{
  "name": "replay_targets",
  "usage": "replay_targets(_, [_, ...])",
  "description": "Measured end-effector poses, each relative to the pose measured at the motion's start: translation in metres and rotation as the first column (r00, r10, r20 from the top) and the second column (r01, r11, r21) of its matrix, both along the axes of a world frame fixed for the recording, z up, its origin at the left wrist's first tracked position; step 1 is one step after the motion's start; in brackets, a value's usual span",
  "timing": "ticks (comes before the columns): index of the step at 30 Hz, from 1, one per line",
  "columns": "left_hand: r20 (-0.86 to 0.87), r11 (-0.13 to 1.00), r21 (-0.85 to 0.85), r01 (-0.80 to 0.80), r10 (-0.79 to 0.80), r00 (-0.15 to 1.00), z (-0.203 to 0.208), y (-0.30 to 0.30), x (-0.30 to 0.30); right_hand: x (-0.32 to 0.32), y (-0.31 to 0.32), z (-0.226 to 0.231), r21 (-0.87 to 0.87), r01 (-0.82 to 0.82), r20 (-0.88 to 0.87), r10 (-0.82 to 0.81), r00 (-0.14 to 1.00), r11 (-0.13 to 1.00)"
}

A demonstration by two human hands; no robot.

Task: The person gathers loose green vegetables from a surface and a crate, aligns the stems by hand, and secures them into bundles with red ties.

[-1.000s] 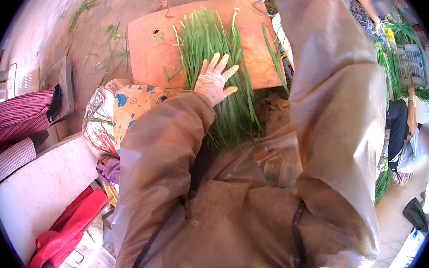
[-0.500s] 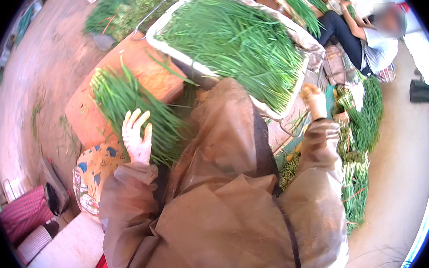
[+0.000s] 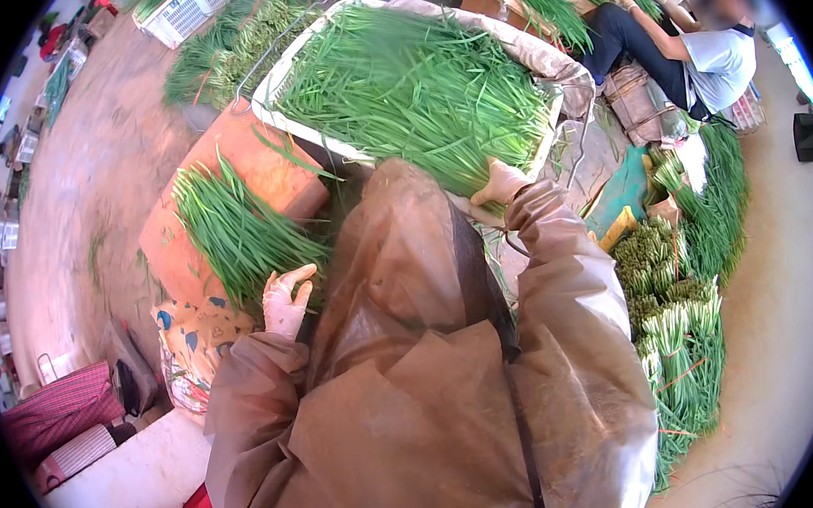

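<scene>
A loose sheaf of green chives (image 3: 233, 229) lies on the orange-brown block (image 3: 178, 254) to my left, its leaf ends hanging toward my lap. My left hand (image 3: 286, 303), in a pale glove, is beside those leaf ends, fingers loosely bent and apart, holding nothing. Ahead stands a white crate (image 3: 311, 137) heaped with more chives (image 3: 415, 95). At its near right corner my right hand (image 3: 505, 185), also gloved, touches the pale stem ends. Its thumb and forefinger are spread; the other fingers are partly hidden.
Tied chive bundles (image 3: 683, 358) are stacked along my right. A seated person (image 3: 716, 63) handles chives at the far right. More bundles (image 3: 245, 50) lie behind the block, near a white basket (image 3: 183, 16). A patterned cloth (image 3: 202, 332) is at my left.
My right hand has moved leftward from outside the crate to the stems at its corner. My left hand has shifted slightly right and down, its fingers more bent. The view has shifted a little.
</scene>
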State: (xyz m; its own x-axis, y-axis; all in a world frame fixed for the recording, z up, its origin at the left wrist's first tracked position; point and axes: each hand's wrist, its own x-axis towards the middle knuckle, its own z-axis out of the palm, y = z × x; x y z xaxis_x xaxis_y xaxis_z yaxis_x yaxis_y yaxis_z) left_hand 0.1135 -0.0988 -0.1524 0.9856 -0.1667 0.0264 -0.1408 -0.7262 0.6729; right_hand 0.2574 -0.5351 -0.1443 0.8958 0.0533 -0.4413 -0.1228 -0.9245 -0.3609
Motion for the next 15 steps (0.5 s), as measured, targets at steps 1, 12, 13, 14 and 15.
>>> replay_targets(1, [-0.026, 1.000, -0.003, -0.003, 0.003, 1.000, 0.000, -0.001, -0.003, 0.001, 0.000, -0.001, -0.013, 0.008, -0.023, -0.009, 1.000, 1.000])
replay_targets(12, [-0.234, 0.974, -0.227, -0.021, -0.033, 0.972, -0.008, -0.003, -0.001, 0.033, 0.019, 0.053, -0.279, -0.121, -0.133, 0.086, 0.987, 0.953])
replay_targets(13, [-0.250, 0.961, -0.273, -0.035, -0.036, 0.967, -0.006, -0.004, -0.002, 0.041, 0.022, 0.080, -0.325, -0.109, -0.059, 0.095, 0.994, 0.939])
replay_targets(14, [-0.268, 0.970, -0.241, -0.025, -0.042, 0.963, 0.006, -0.009, 0.002, 0.068, 0.007, 0.102, -0.236, -0.086, -0.024, 0.082, 0.996, 0.968])
replay_targets(15, [-0.253, 0.941, -0.335, -0.050, -0.039, 0.967, -0.002, -0.007, 0.002, 0.081, 0.001, 0.107, -0.202, -0.110, 0.005, 0.113, 0.994, 0.973])
